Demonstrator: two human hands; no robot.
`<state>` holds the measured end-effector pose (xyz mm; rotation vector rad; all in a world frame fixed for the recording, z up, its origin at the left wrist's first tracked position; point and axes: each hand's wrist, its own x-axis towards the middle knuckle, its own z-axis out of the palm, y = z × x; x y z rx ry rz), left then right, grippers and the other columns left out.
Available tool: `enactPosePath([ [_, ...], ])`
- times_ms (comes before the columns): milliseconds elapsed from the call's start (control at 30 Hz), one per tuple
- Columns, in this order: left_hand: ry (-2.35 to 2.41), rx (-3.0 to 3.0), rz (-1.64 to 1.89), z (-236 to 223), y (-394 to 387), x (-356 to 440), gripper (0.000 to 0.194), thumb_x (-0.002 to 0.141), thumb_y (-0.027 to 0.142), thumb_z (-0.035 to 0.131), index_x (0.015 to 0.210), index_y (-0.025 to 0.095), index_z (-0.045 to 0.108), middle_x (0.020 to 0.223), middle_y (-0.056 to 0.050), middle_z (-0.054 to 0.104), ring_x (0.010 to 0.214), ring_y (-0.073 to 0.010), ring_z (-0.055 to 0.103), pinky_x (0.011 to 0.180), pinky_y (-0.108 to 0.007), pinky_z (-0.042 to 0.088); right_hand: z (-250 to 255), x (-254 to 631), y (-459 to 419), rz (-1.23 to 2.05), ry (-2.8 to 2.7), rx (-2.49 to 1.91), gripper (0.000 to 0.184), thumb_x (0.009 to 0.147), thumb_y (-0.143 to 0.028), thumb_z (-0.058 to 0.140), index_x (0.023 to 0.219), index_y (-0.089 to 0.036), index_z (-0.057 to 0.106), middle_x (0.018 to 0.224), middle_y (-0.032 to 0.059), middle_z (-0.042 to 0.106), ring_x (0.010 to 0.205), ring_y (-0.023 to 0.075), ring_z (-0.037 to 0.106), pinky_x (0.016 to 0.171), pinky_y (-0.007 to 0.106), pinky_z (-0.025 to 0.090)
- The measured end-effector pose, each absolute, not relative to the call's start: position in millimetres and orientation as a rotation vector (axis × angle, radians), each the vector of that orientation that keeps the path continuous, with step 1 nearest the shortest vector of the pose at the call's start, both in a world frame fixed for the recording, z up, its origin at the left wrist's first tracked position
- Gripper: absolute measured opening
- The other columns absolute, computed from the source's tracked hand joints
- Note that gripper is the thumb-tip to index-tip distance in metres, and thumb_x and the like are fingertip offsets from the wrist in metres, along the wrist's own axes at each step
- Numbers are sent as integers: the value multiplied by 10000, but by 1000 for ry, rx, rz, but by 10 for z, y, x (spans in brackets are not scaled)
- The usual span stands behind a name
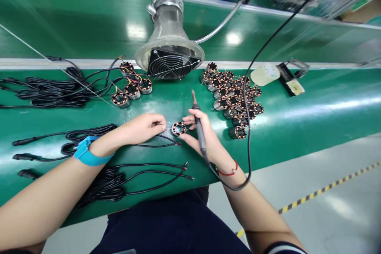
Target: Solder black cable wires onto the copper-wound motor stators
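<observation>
Between my hands a copper-wound motor stator (178,128) stands on the green bench, its open ring facing up. My left hand (145,127) is closed just left of it, pinching a thin solder wire (167,122) whose tip points toward the stator. A soldering iron (200,131) lies across my right hand (205,135), held at the thumb's base with its tip pointing away from me. The fingertips of that hand are at the stator's right side; whether they touch it I cannot tell. Stripped cable ends (177,143) lie just below the stator.
Several stators (235,95) stand grouped at the right, and a few wired ones (132,90) at the left. Coiled black cables (47,91) lie on the left. A fume extractor (171,61) hangs over the bench. The iron's cord (245,99) loops down at the right, near a soldering stand (291,79).
</observation>
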<state>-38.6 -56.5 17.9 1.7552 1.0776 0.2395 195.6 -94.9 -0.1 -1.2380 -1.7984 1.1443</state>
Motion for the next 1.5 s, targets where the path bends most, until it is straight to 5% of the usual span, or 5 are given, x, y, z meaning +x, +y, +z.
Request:
enactPosePath([
  [133,1068,1503,280,221,-576,-363,246,835,379,559,745,153,596,694,23,553,661,-114,471,643,-241,373,-53,1855,-1026,1031,-1912,-1335,662,807,-223,709,1358,-284,348,1186,78,600,1137,242,583,999,474,471],
  [400,1084,1263,489,185,-690,-137,208,798,343,608,743,143,605,714,6,609,663,-108,520,659,-243,423,-74,1841,-958,894,-2016,-1190,636,816,-202,696,1355,-278,366,1183,86,620,1104,248,610,969,465,502],
  [700,1120,2177,15,145,-808,-214,183,890,296,530,1025,205,615,1035,-54,586,845,-190,568,702,-310,427,-151,1973,-945,1021,-1823,-1146,630,857,-207,631,1396,-250,309,1427,120,474,1283,224,530,1094,453,451],
  [1000,1197,1939,312,264,-783,-227,212,902,349,512,879,173,629,728,6,610,592,-113,478,569,-240,370,14,1930,-1044,855,-1585,-1259,379,890,-169,540,1247,-274,466,1078,29,672,959,162,663,894,371,557],
  [1500,1056,1682,375,355,-772,-272,288,911,388,517,861,153,677,770,-12,655,684,-123,546,630,-233,420,161,1663,-1178,1137,-1350,-1107,369,874,-176,571,1215,-271,465,947,-1,659,866,129,662,825,310,572],
])
